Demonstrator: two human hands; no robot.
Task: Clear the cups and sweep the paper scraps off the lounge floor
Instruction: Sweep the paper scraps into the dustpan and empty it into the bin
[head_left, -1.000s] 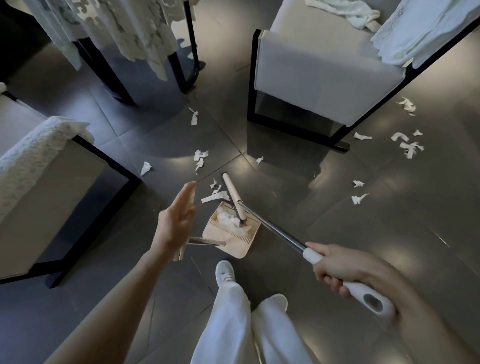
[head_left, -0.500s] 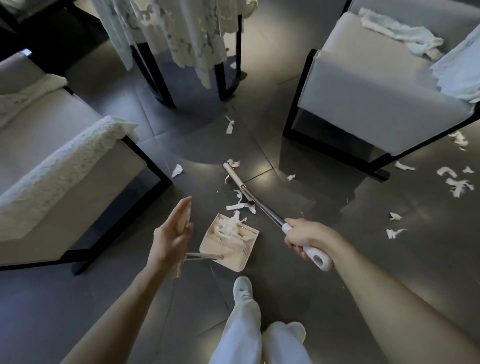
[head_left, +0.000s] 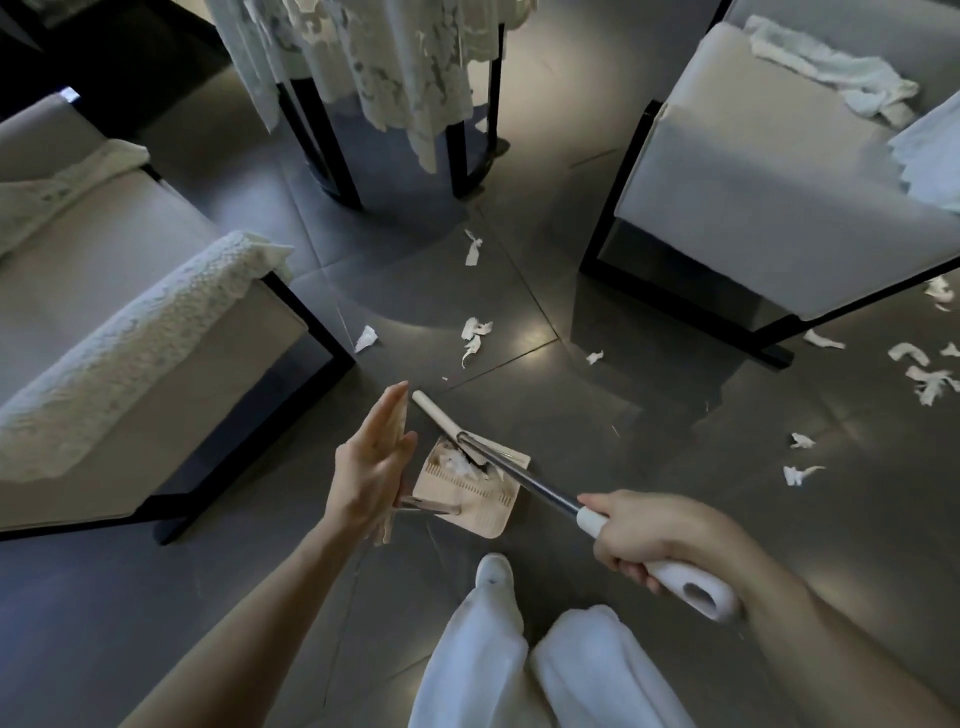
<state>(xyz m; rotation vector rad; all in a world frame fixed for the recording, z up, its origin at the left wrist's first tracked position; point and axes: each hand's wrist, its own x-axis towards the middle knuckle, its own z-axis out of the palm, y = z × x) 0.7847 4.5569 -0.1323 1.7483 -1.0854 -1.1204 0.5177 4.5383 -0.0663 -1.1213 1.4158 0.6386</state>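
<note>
Right now my right hand (head_left: 654, 535) is wrapped round the white grip of the broom (head_left: 524, 483). Its metal shaft slants down to the beige head, which lies across the far edge of the dustpan (head_left: 467, 496). My left hand (head_left: 371, 467) has its fingers straight and together, laid flat along the dustpan handle (head_left: 385, 527), which stands upright; I cannot tell whether the thumb hooks round it. The pan sits flat on the dark tiled floor (head_left: 597, 441), just ahead of my white shoe (head_left: 493, 569), with a small heap of paper scraps (head_left: 460, 462) inside against the broom head.

More torn paper (head_left: 475, 335) lies loose on the tiles beyond the pan, between the two chairs. A further scatter (head_left: 930, 379) lies toward the floor's right edge. The left armchair (head_left: 130, 364) carries a lace throw. The right armchair (head_left: 779, 182) has a crumpled cloth (head_left: 831, 78) on its seat. A table draped in lace (head_left: 374, 62) stands at the far edge.
</note>
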